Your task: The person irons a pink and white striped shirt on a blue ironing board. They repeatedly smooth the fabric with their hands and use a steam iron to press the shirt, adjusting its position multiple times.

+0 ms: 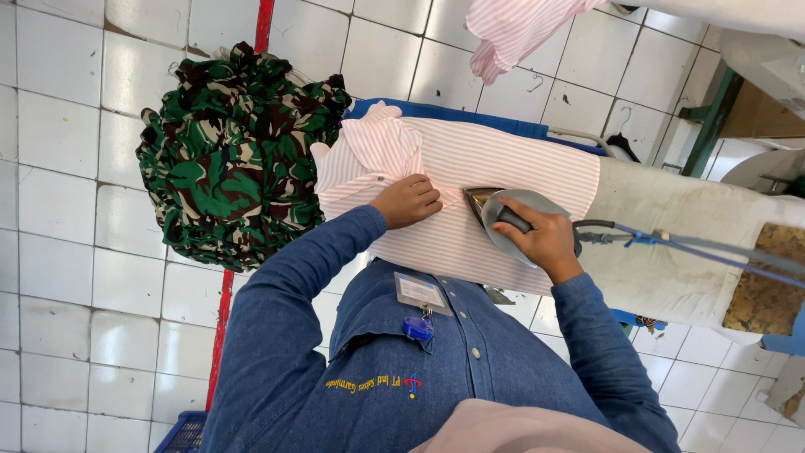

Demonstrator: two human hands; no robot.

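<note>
Ironing looks midway: right hand (547,243) grips the iron (513,220) on the striped shirt (470,168), left hand (408,201) presses curled fingers flat, collar end unpressed.

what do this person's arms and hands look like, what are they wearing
Both arms are in long blue denim-like sleeves reaching the wrists. The left hand and right hand are bare: no gloves, and no rings or watch that I can make out. The shirt front has buttons and a clipped badge.
</note>
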